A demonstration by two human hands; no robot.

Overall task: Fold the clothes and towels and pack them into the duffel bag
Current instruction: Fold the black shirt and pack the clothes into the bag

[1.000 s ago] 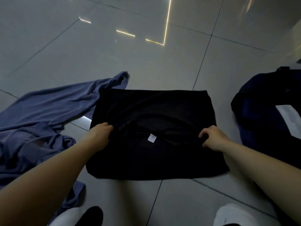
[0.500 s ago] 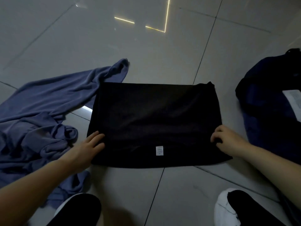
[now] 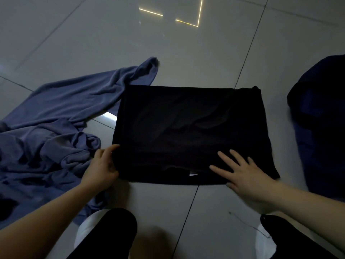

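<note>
A black garment (image 3: 188,128) lies folded into a rectangle on the tiled floor in front of me, with a small white label peeking out at its near edge. My left hand (image 3: 101,165) holds the garment's near left corner, thumb along the edge. My right hand (image 3: 242,171) lies flat with fingers spread on the near right part of the cloth. A dark navy duffel bag (image 3: 321,124) sits at the right edge of the view, partly cut off.
A crumpled blue-grey garment (image 3: 56,124) sprawls over the floor to the left, one part reaching behind the black one. My two feet in white shoes (image 3: 87,232) show at the bottom. Glossy grey tiles stretch away beyond the clothes.
The right hand has opened and moved from the right edge onto the cloth, lying flat. The left hand has closed onto the near left corner. The label is now mostly covered.
</note>
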